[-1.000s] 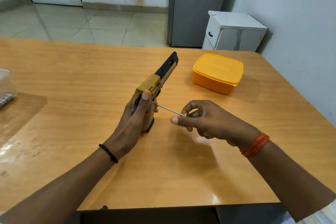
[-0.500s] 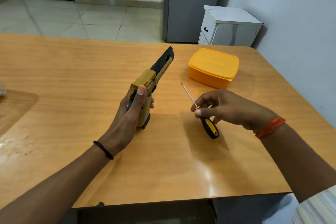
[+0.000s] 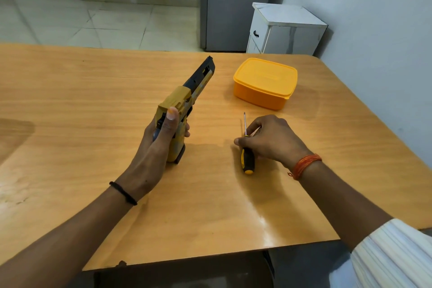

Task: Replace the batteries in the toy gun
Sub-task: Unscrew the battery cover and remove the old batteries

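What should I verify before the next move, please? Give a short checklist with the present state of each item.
1. Left hand grips the toy gun firmly: ok.
2. Gun butt rests on the table: ok.
3. Screwdriver lies down on the table: ok.
4. Right hand has let go of the screwdriver: not ok, fingers touch its shaft.
5. Battery cover screw removed: cannot tell.
6. New batteries within reach: cannot tell; the yellow box is closed.

An orange lidded box [image 3: 265, 83] sits on the wooden table [image 3: 70, 105], with a white cabinet [image 3: 284, 29] and grey fridge [image 3: 230, 4] behind.
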